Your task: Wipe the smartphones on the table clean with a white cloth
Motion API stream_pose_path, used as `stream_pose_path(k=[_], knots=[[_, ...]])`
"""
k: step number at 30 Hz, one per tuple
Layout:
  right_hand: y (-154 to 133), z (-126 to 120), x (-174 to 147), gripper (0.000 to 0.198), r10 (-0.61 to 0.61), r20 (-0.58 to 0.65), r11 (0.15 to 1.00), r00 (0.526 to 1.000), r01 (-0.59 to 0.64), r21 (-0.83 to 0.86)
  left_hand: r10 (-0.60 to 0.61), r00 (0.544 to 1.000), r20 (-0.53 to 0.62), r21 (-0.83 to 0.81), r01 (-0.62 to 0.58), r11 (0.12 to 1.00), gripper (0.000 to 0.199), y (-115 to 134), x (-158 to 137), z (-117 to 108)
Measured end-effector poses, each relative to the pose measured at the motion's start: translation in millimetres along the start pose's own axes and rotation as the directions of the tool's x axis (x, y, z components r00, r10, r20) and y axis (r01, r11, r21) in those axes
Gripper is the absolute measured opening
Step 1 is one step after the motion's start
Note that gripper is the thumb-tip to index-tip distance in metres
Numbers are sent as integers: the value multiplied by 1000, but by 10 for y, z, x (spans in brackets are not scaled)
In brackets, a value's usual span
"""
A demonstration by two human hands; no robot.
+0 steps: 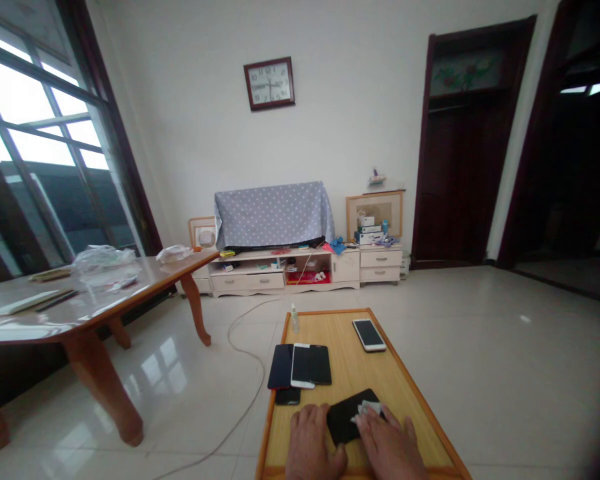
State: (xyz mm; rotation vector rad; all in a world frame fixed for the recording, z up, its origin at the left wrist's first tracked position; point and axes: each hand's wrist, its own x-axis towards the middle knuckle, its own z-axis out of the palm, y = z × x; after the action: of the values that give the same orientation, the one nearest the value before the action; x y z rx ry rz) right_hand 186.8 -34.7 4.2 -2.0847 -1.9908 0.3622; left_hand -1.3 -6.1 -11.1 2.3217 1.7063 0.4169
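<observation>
A black smartphone (344,421) lies flat and slightly turned on the small wooden table (345,327), close in front of me. My left hand (312,441) holds its left side, the index finger along the edge and the thumb by the near corner. A crumpled white tissue (368,407) is under the fingers of my right hand (389,443), which press it onto the phone's right part. Farther left lie a dark blue phone (281,366), a white-framed phone (301,365) and a black phone (321,365), side by side. Another dark phone (287,397) shows partly below them.
A white phone (369,335) lies at the table's far right, and a small clear spray bottle (295,319) stands at its far left corner. A cable (250,400) runs over the floor. To the left is a larger table (150,283) bearing plastic bags; a low cabinet (300,283) lines the wall.
</observation>
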Motion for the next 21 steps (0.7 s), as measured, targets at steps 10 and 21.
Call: stream_pose_path(k=[10,21], knots=[[-40,38,68,55,42,-31,999,999,-43,-20,22,1000,-3,-2,-22,1000,69,-17,-8,10],[-99,69,28,54,-64,17,998,998,64,18,12,1000,0,-9,-12,1000,64,-12,-7,8]])
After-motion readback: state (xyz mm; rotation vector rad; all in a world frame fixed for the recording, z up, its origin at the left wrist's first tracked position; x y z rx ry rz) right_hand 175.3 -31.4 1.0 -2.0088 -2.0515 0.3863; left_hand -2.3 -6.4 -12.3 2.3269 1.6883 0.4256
